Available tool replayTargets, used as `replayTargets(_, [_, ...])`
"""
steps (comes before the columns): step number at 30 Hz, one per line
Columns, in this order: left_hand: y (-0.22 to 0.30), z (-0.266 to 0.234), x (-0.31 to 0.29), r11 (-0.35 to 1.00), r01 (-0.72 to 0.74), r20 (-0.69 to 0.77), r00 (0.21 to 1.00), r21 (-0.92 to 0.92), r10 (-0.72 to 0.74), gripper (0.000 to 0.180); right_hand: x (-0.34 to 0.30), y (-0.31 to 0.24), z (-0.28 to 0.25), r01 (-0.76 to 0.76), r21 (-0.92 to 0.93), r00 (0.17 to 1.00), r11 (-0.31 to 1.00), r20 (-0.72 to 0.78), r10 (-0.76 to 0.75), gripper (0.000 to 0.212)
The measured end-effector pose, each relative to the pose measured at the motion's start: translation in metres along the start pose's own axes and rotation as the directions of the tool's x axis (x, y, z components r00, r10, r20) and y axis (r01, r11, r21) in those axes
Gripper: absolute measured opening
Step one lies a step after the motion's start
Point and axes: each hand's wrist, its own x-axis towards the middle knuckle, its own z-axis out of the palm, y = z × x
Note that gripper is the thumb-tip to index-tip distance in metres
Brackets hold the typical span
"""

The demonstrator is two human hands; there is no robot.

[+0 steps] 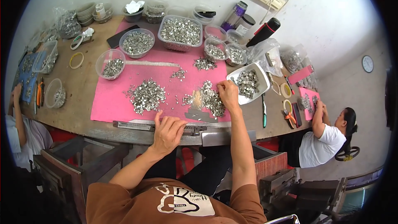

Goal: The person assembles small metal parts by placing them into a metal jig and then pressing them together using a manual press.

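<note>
My right hand reaches between a heap of small silvery metal pieces and a white tray of similar pieces. Its fingers are bent together over the heap's right edge; anything in them is too small to make out. My left hand is above the table's front edge, beside a caliper-like metal tool. Its thumb and forefinger seem pinched, with the little finger raised, and whatever they hold is unclear. Left of the right-hand heap, another heap of metal pieces lies on the pink mat.
Clear tubs of metal pieces, including a large square tub, line the back. A black flask stands back right. A green-handled tool and orange-handled pliers lie to the right. People sit at the right and left.
</note>
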Motion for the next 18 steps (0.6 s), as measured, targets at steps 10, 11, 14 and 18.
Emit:
replayTargets(10, [-0.001,0.000,0.000,1.000,0.000,-0.022,1.000,-0.020,-0.001,0.017,0.000,-0.008,-0.004,-0.063,0.138,0.997,0.988,-0.024,0.067,0.010])
replayTargets(11, [-0.001,0.000,-0.001,1.000,0.000,-0.021,1.000,-0.021,0.000,0.017,-0.001,-0.008,-0.003,0.005,0.060,0.999,0.998,-0.035,-0.003,0.011])
replayTargets(14, [-0.003,-0.001,-0.003,1.000,0.003,-0.027,1.000,-0.019,-0.004,0.019,-0.002,-0.015,-0.007,-0.095,0.178,0.995,0.979,0.040,0.089,0.009])
replayTargets(18, [0.000,-0.002,-0.003,1.000,0.000,-0.033,0.999,-0.028,-0.001,0.020,-0.004,-0.012,-0.004,-0.153,0.197,0.988,0.968,0.043,0.147,0.007])
